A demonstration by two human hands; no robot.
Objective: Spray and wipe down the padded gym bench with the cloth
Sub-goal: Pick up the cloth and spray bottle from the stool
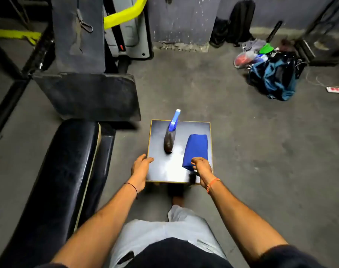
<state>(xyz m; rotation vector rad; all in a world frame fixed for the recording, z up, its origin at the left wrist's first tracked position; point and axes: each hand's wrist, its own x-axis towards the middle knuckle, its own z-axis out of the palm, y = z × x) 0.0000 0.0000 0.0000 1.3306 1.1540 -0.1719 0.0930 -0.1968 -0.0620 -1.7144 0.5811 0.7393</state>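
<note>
A small square stool [162, 171] with a shiny dark top stands on the floor in front of me. On it stands a dark spray bottle [169, 141] with a blue trigger head. Beside it on the right lies a folded blue cloth [196, 148]. My left hand [140, 167] grips the stool's near left edge. My right hand [202, 168] is curled at the near right edge, its fingers touching the cloth's near end; whether it grips the cloth or the stool I cannot tell. The black padded gym bench [64, 171] runs along my left side.
A dark angled pad [91, 95] and machine frame with yellow bars [126, 13] stand behind the bench. Bags and clothes [275, 74] lie on the concrete floor at the far right, with a power strip [338, 89]. My legs are below.
</note>
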